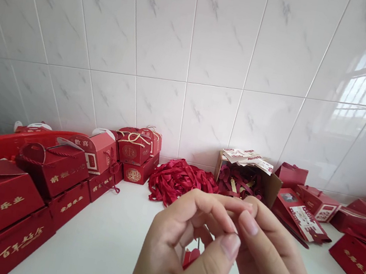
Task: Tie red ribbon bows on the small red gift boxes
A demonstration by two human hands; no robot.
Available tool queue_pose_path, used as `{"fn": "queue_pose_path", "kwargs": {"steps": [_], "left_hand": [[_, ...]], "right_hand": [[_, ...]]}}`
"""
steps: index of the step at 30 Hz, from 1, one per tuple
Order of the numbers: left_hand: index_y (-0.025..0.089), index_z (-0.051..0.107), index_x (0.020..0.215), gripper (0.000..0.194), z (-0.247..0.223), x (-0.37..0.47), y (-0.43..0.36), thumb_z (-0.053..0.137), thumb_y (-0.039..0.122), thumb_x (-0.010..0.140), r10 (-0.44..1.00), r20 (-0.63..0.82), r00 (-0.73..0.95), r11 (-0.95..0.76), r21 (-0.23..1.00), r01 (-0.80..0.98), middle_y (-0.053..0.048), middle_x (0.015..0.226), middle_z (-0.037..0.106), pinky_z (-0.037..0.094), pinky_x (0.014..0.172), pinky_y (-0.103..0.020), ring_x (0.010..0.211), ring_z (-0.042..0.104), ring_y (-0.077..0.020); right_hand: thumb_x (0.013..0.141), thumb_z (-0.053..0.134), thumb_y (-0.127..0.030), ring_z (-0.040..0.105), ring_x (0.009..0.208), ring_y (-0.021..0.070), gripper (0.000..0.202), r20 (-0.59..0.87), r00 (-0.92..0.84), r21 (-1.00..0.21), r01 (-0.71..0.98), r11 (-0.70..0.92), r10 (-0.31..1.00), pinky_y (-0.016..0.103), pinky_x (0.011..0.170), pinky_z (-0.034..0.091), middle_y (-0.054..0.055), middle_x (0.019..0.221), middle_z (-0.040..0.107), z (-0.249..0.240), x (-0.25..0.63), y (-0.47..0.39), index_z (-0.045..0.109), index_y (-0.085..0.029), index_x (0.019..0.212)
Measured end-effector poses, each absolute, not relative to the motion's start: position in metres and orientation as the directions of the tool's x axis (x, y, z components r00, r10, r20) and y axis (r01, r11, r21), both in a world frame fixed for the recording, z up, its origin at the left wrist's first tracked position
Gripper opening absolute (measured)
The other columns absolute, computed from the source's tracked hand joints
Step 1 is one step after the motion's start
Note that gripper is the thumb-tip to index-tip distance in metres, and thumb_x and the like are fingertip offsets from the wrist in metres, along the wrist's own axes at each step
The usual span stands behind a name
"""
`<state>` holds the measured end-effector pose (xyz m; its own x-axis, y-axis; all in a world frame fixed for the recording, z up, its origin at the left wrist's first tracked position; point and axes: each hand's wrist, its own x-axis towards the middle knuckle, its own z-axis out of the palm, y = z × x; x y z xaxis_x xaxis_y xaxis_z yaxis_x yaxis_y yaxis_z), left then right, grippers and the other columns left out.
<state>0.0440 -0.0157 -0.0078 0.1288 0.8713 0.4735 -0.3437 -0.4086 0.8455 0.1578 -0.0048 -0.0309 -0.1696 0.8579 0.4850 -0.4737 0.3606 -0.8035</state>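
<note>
Low in the frame, left hand and right hand pinch a red ribbon (mostly hidden), fingertips together for fine work.

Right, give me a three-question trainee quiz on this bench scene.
1. True or false: both hands, the left hand and the right hand, meet fingertip to fingertip over the white counter.
2. What lies heaped against the tiled wall, between the stacked red boxes and the open cardboard box?
A. red ribbons
B. scissors
C. blue tape
3. Fill in: a small ___ coloured piece shows just below the fingers.

Key: 1 true; 2 A, the pile of red ribbons; 3 red. What the fingertips pinch is too small to tell.
</note>
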Motion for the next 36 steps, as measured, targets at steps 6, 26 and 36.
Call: {"fn": "queue_pose_path", "kwargs": {"steps": [6,26,36], "left_hand": [[0.018,0.057,0.068,0.01,-0.006,0.042,-0.013,0.064,0.012,0.074,0.896,0.398,0.197,-0.267,0.838,-0.476,-0.005,0.087,0.068,0.045,0.063,-0.024,0.071,0.059,-0.0144],[0.018,0.066,0.089,0.016,-0.001,0.027,0.001,0.049,0.016,0.087,0.558,0.154,0.816,0.683,0.474,-0.556,0.008,0.042,0.015,0.006,0.036,-0.022,0.037,0.007,-0.0084],[0.023,0.072,0.098,0.021,-0.007,0.035,-0.008,0.056,0.025,0.085,0.748,0.18,0.638,0.374,0.68,-0.631,0.008,0.038,0.017,0.011,0.037,-0.019,0.037,0.01,-0.0067]], "right_hand": [[0.091,0.049,-0.035,0.043,0.054,0.0108,0.023,0.508,-0.19,-0.807,-0.445,0.388,0.84,0.022,0.051,0.04,-0.001,0.059,0.048,-0.028,0.157,-0.007,0.055,-0.021,0.074],[0.081,0.065,-0.019,0.063,0.085,0.0168,0.024,0.708,0.059,-0.699,-0.091,0.71,0.704,0.027,0.073,0.054,0.002,0.097,0.069,-0.024,0.162,-0.006,0.07,-0.033,0.098],[0.087,0.058,-0.022,0.063,0.082,0.0175,0.019,0.662,0.04,-0.731,-0.184,0.657,0.749,0.029,0.07,0.053,0.004,0.09,0.069,-0.023,0.164,-0.004,0.073,-0.029,0.096]]}}
